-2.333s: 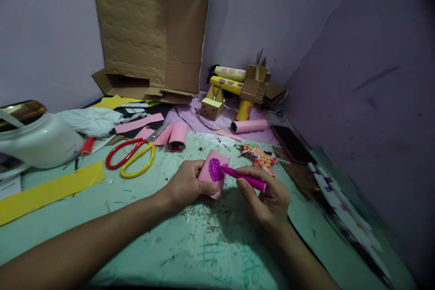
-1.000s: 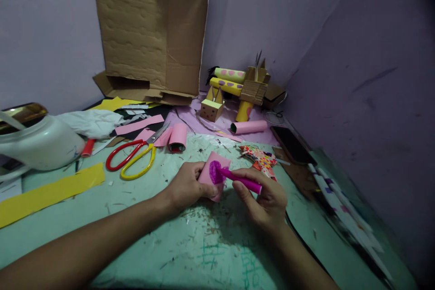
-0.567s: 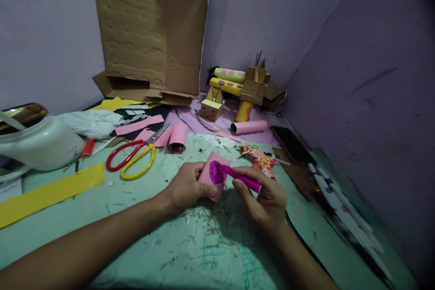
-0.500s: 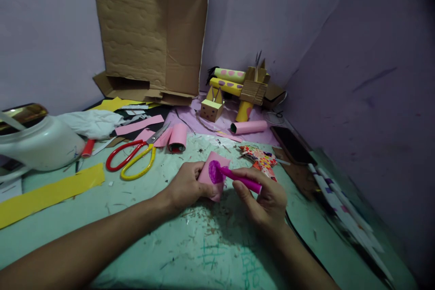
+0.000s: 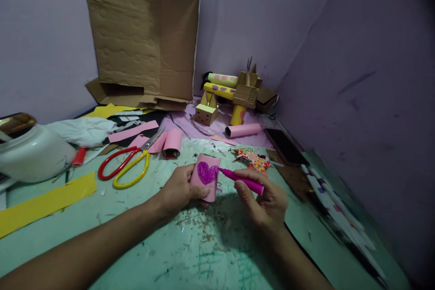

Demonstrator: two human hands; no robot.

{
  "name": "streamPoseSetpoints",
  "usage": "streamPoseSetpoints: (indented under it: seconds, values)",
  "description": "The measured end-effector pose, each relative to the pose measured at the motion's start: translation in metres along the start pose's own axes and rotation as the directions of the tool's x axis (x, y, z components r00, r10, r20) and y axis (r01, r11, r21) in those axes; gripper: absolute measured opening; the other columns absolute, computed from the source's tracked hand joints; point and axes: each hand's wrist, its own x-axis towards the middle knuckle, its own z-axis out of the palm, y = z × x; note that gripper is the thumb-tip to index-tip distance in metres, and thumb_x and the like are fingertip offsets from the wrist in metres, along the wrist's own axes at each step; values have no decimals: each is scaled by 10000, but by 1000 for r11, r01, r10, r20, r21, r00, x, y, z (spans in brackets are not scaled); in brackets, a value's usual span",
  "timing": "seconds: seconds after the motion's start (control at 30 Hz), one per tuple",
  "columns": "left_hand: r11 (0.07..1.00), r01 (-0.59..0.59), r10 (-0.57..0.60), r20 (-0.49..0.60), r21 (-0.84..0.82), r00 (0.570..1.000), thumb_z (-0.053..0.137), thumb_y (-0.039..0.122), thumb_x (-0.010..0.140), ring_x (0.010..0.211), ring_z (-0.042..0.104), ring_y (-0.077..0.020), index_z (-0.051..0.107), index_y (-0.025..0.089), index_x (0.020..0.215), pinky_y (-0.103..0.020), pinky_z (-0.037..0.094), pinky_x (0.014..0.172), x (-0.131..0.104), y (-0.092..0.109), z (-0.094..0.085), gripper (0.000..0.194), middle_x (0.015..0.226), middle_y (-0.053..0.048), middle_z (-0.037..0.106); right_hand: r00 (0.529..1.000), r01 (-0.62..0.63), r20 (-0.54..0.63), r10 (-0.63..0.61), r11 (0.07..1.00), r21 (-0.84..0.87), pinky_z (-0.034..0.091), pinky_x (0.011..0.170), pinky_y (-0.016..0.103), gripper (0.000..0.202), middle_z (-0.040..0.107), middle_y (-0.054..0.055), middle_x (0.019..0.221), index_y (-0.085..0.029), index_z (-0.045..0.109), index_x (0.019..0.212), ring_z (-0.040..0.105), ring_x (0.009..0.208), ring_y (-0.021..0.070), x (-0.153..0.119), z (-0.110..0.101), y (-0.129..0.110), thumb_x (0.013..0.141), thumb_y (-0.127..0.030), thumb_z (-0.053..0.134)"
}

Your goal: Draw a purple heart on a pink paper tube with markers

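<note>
Lilac walls are rising behind a green tabletop. From afar, I am seeing the pink roll facing me more squarely than before, both lobes of its purple heart showing; I am judging the colouring well advanced. Over the tabletop, my left hand is gripping the roll, some fingers hiding behind it. My right hand is pinching a magenta marker; whether its tip is touching the roll, I cannot tell.
</note>
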Motion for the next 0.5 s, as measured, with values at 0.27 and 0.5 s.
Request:
streamPoseSetpoints:
  seconds: [0.27, 0.5]
  values:
    - [1000, -24, 24, 18, 1, 1000, 763, 169, 509, 473, 537, -121, 584, 116, 757, -244, 448, 442, 0, -1, 0, 311, 572, -1, 613, 1000, 4, 0, -4, 999, -34, 552, 611, 299, 117, 719, 6, 767, -215, 679, 896, 679, 675, 167, 0, -2, 2, 812, -162, 618]
    - [1000, -22, 21, 24, 21, 999, 762, 170, 510, 478, 530, -126, 586, 119, 756, -249, 441, 445, -1, 1, -1, 308, 560, -3, 612, 1000, 7, 9, -6, 998, -58, 547, 620, 303, 110, 723, 13, 769, -214, 681, 892, 683, 686, 176, 0, 0, 0, 812, -168, 621]
